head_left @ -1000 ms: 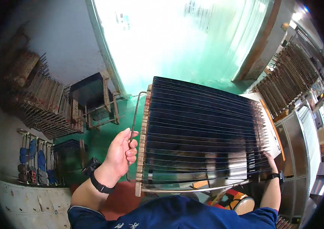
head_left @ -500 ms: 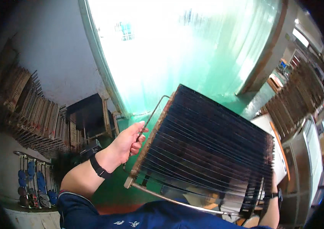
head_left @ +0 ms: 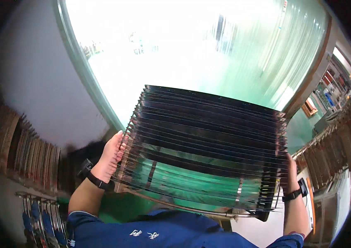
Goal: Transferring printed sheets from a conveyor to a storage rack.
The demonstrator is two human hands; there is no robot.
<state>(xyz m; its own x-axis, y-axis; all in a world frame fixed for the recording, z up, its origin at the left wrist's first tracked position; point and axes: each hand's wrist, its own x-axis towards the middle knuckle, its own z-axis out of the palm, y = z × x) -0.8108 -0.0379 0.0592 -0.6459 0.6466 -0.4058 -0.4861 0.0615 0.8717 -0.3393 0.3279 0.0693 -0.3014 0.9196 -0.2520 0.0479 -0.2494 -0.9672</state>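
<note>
Between my hands, in front of my chest, hangs a rack [head_left: 208, 136] of thin dark sheets stacked in closely spaced layers, with a metal bar along its near edge. My left hand [head_left: 112, 149] is closed around the rack's left side, its fingers partly covered by the layer edges. On the opposite side my right hand [head_left: 292, 167] grips the rack's right side; its fingers are hidden behind the frame. The rack is nearly level from left to right, and its lower layers let the green floor show through.
A translucent strip curtain [head_left: 295, 53] fills a bright doorway ahead, framed by a post [head_left: 84, 70] on the left. Stacked racks [head_left: 34, 157] stand at left, more racks [head_left: 328, 153] at right. Blue-wheeled metal trolleys or frames [head_left: 43, 219] sit at lower left.
The rack has turned from a steep tilt to nearly level and swung left. My left hand has gone from its wire handle to its left side. The doorway fills more of the view.
</note>
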